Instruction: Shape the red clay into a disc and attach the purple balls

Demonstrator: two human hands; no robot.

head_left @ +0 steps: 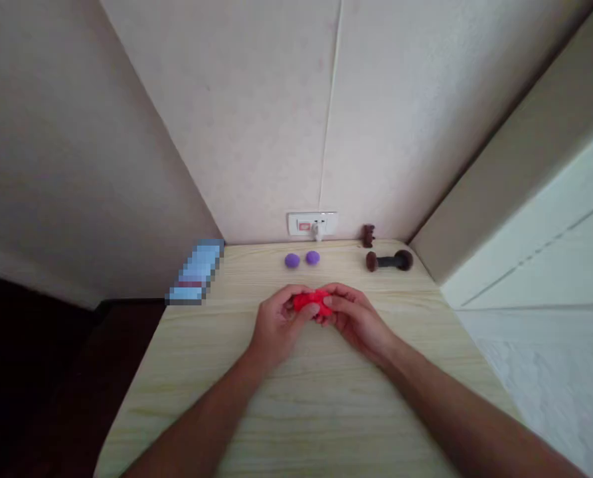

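A bright red lump (314,303) that looks like modelling clay is held over the middle of the table. My left hand (282,322) grips its left side, with the thumb pressed on top. On the right side, my right hand (358,315) has its thumb on the lump and its fingers curled behind and beneath. Both hands hide part of its shape. Just beyond them, two purple rounded lumps (292,260) lie side by side on the tabletop, apart from the hands.
A brown dumbbell-shaped piece (388,261) and a small brown figure (368,236) sit at the back right of the pale wooden table (296,411). Behind is a wall socket (303,224) with a white plug and cable. A pixelated blue panel (196,272) covers the back left edge.
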